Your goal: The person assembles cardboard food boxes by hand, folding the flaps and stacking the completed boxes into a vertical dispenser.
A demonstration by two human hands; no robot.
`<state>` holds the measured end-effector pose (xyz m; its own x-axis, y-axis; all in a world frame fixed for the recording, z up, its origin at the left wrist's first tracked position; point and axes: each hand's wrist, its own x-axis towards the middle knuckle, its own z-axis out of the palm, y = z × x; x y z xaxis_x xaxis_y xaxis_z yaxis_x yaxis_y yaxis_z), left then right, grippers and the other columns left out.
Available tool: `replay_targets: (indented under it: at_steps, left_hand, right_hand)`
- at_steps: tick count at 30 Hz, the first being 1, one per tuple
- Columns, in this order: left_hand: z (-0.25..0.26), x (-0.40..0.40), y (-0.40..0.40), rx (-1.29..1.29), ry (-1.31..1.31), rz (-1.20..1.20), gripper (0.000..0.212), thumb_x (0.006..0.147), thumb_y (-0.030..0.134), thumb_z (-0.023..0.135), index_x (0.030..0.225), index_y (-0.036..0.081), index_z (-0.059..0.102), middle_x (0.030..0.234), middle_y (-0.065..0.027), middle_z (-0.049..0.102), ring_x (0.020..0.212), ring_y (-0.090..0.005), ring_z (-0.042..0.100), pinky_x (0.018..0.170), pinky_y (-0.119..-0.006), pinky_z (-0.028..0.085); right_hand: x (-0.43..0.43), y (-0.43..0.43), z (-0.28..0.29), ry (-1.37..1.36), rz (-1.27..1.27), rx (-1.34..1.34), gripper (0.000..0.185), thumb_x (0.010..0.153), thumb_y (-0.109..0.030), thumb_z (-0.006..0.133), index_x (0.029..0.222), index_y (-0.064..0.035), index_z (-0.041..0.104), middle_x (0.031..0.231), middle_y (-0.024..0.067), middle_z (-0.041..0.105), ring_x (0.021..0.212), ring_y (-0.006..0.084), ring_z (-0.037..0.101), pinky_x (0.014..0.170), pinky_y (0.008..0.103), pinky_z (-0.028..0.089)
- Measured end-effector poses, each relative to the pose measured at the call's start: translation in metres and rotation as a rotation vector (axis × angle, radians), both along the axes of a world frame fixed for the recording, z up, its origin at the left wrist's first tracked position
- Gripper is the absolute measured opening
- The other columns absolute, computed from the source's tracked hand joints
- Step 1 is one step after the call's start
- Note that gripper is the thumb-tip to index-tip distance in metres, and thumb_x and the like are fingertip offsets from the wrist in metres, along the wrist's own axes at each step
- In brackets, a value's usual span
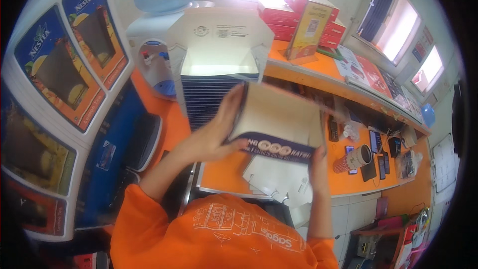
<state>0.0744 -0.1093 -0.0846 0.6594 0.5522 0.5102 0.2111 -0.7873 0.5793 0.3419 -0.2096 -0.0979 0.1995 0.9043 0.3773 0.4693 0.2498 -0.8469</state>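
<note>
An open cardboard food box [280, 114] with a dark blue printed front is held up before me, tilted, its pale inside showing. My left hand [226, 127] grips its left side, thumb at the front and fingers along the side wall. On the box's right front corner is my right hand [317, 166]. Just beyond stands a stack of nested dark blue boxes [203, 101]; the top one has its white lid [224, 26] raised. Flat white cardboard pieces [278, 175] lie on the orange counter [220, 179] below the held box.
A Nestea drink dispenser [67, 71] stands at left, a water dispenser [151, 56] behind. Red boxes [278, 22] and a yellow sign [310, 30] occupy the raised shelf. Right of my hands are a patterned paper cup [351, 159], several phones [374, 142] and a remote control [333, 129].
</note>
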Motion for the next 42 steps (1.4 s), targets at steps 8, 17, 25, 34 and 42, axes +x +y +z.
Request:
replay_targets:
  at_steps: [8,17,25,34,42]
  left_hand:
    - [0.084,-0.074,0.093,-0.038,-0.146,0.300,0.090,0.086,0.061,0.054,0.145,-0.001,0.026,0.137,-0.0212,0.029,0.134,-0.0358,0.031,0.111,-0.039,0.026]
    - [0.110,-0.094,0.122,-0.528,0.308,0.614,0.072,0.091,0.052,0.048,0.143,0.005,0.033,0.130,-0.0152,0.051,0.117,-0.0239,0.052,0.094,-0.039,0.046]
    - [0.074,-0.112,0.124,-0.573,0.024,0.563,0.053,0.083,0.023,0.050,0.132,0.007,0.037,0.119,-0.0197,0.055,0.106,-0.0279,0.059,0.081,-0.040,0.056]
    - [0.070,-0.106,0.120,-0.640,-0.104,0.528,0.059,0.080,0.018,0.045,0.137,0.012,0.033,0.120,-0.0186,0.054,0.106,-0.0285,0.059,0.081,-0.038,0.055]
    - [0.083,-0.097,0.118,-0.552,0.094,0.528,0.067,0.080,0.021,0.048,0.143,0.010,0.029,0.128,-0.0194,0.050,0.112,-0.0288,0.056,0.082,-0.037,0.055]
  right_hand:
    - [-0.053,0.156,0.132,0.640,0.464,-0.181,0.066,0.087,-0.036,0.059,0.140,-0.0059,0.034,0.119,0.0089,0.054,0.109,0.0180,0.055,0.093,0.0381,0.045]
    - [-0.095,0.226,0.133,0.219,0.443,-0.325,0.069,0.083,-0.040,0.061,0.136,-0.0030,0.036,0.118,0.0162,0.055,0.101,0.0206,0.059,0.084,0.0358,0.052]
    - [-0.085,0.214,0.110,-0.079,0.551,-0.258,0.110,0.069,-0.043,0.079,0.146,0.0057,0.018,0.140,0.0277,0.040,0.128,0.0330,0.044,0.106,0.0385,0.034]
    - [-0.069,0.213,0.103,-0.294,0.449,-0.261,0.094,0.072,-0.033,0.079,0.142,0.0060,0.029,0.138,0.0269,0.044,0.126,0.0352,0.047,0.106,0.0407,0.036]
    - [-0.076,0.228,0.113,-0.776,0.409,-0.344,0.083,0.072,-0.037,0.078,0.133,0.0060,0.043,0.122,0.0221,0.059,0.116,0.0304,0.056,0.102,0.0349,0.040]
